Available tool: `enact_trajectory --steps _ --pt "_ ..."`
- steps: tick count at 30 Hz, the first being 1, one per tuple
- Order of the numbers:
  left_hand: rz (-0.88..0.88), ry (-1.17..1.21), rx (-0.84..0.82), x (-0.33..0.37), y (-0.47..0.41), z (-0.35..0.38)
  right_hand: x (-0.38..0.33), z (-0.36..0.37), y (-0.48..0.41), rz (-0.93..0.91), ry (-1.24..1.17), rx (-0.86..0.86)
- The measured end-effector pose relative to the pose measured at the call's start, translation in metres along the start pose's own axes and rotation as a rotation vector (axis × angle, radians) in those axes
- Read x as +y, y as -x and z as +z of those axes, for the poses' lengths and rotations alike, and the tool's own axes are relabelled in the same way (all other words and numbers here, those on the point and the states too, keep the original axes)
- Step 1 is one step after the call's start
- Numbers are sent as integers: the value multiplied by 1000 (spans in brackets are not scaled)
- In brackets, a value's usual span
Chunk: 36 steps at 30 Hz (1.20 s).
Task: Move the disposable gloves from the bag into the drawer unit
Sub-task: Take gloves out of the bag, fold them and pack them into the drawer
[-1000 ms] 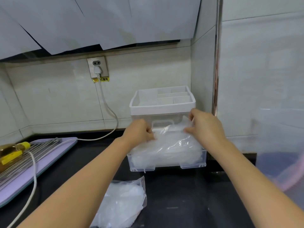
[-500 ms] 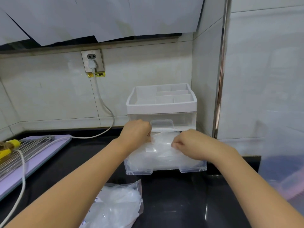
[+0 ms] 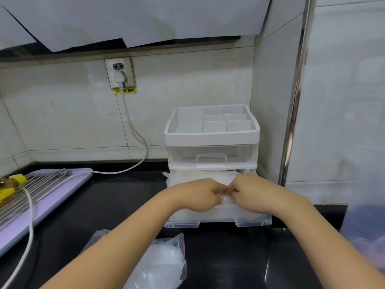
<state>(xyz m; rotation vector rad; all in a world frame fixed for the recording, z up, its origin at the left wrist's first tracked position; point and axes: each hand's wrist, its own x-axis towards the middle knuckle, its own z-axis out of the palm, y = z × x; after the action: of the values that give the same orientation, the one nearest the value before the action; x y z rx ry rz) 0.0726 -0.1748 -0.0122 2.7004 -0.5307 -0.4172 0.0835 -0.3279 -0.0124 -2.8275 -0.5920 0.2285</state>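
Both hands meet over the front centre of the pulled-out lower drawer (image 3: 218, 217) of the drawer unit (image 3: 212, 138). Left hand (image 3: 200, 193) and right hand (image 3: 253, 196) have their fingers curled tight, knuckles almost touching, pinching the disposable gloves (image 3: 198, 176), which fill that drawer as a white crumpled heap. My view of the drawer's front handle is blocked by the hands. The upper drawer (image 3: 211, 156) is closed.

The bag (image 3: 160, 265) lies on the black desk (image 3: 116, 205) just in front of the unit, partly under the left forearm, with white film inside. At left a purple tray (image 3: 54, 203) carries a metal rack (image 3: 35, 187) and a yellow-capped bottle (image 3: 14, 181). A white cable (image 3: 135, 134) runs from the wall socket (image 3: 119, 73). A translucent bag (image 3: 364, 226) hangs at the right edge.
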Motion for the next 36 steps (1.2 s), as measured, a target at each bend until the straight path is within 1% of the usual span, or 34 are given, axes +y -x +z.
enact_trajectory --steps 2,4,6,8,11,14,18,20,24,28,30,33,36 --pt "-50 -44 -95 -2 -3 -5 -1 1 0 8 -15 -16" --pt "-151 -145 -153 -4 -5 -10 -4 -1 2 16 -39 -29" --pt "-251 -238 -136 -7 -6 -14 -7 -4 6 17 -58 -37" --pt "-282 -276 -101 -8 -4 -15 -9 -7 10 9 -57 -59" --pt "-181 -230 -64 -10 -6 -10 -12 -10 8 13 -47 -119" --pt "-158 -159 -20 -11 -4 -8 -14 -9 -2 47 -50 -151" --pt "-190 -117 26 -9 0 -9 -19 -4 -20 60 -32 -187" --pt "-199 -112 29 -8 2 -12 -21 -2 -32 113 65 -198" --pt "-255 -116 -32 -8 2 -21 -28 -6 -44 219 236 -246" --pt "-319 -174 -63 -1 6 -31 -38 -13 -42 256 236 -248" --pt "-338 -186 -30 4 15 -36 -40 -14 -39 272 219 -251" --pt "-323 -83 82 7 28 -39 -41 -15 -35 278 215 -260" --pt "-334 111 127 10 36 -36 -42 -17 -34 280 239 -258"
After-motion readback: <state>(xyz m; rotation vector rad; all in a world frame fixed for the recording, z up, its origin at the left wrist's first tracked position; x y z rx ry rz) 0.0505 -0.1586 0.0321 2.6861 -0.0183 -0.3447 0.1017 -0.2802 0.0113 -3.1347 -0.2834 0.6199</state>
